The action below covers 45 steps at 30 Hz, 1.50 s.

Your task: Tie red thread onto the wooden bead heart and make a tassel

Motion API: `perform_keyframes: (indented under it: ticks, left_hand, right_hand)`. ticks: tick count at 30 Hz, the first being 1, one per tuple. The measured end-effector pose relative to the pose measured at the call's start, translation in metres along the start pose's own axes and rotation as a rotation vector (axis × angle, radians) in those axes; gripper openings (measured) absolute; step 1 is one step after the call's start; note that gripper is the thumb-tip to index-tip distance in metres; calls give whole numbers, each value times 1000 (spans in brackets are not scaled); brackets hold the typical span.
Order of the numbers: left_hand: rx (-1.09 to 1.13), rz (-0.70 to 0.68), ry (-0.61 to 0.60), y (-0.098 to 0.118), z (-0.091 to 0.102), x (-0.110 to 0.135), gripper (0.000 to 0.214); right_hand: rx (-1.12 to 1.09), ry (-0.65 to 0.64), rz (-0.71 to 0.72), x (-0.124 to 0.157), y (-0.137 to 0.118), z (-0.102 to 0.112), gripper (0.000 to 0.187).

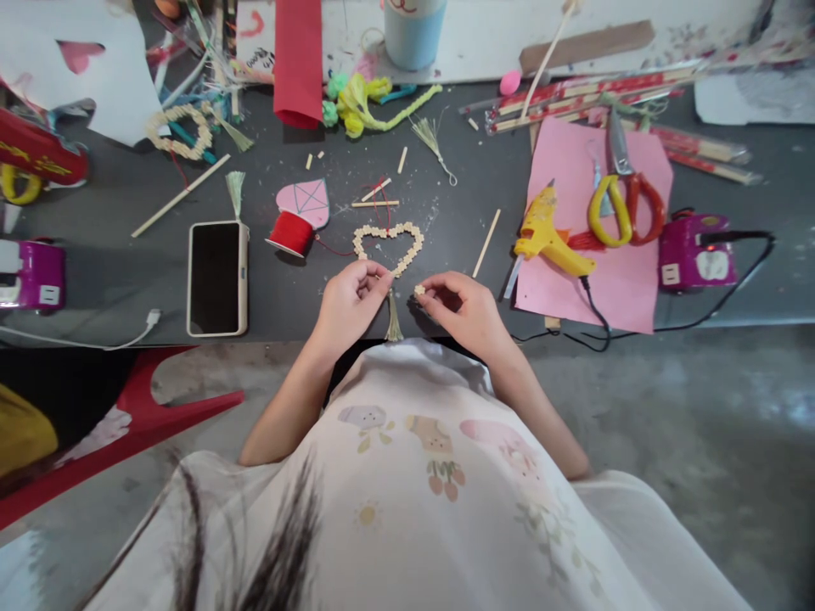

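A heart-shaped outline of small pale wooden pieces lies on the dark table with a red thread at its top. My left hand is closed in a pinch at the heart's lower tip, where a pale green tassel hangs down. Between the thumb and fingers of my right hand is a small pale flower-shaped piece, just right of the tip and apart from the heart. Red thread runs left from the heart to a red spool, beside a pink paper heart.
A phone lies at left. On pink paper at right are a yellow glue gun and scissors; the gun's black cord runs along the table edge. Thin sticks are scattered about. A blue cup stands behind.
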<state>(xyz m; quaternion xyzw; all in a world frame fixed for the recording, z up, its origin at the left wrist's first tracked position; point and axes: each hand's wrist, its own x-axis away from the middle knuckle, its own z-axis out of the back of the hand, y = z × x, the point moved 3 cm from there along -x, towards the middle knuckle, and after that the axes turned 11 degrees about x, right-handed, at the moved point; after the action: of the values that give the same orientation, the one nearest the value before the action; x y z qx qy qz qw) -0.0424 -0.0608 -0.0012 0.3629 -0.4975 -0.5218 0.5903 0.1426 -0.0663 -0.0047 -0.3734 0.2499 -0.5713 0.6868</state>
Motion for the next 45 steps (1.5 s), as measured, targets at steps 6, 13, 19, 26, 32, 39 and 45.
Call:
perform_keyframes:
  ticks: [6,13,19,26,32,39,45]
  left_hand:
    - [119,36,-41,6,1,7,24]
    - [290,104,-104,16,-3,13,22]
    - [501,212,-184,11,-7,12,29]
    - [659,240,-144,6,-10,10,32]
    - [671,194,-103,6,-11,9,35]
    - [656,179,-91,7,-12,8,35]
    - [587,76,-59,10,-12,9,34]
  right_hand:
    - [-53,17,29,0,-8,-2,15]
    - [-208,11,14,-1,-13,-1,15]
    - [-489,-94,-35,-1,-11,-2,20]
    - [-618,-100,42,-4,-13,-7,9]
    - [-680,-65,-7,-7,-11,-15,11]
    - [-696,38,-126,-10,-7,-16,19]
    - [-580,82,-130,-10,-9,-16,26]
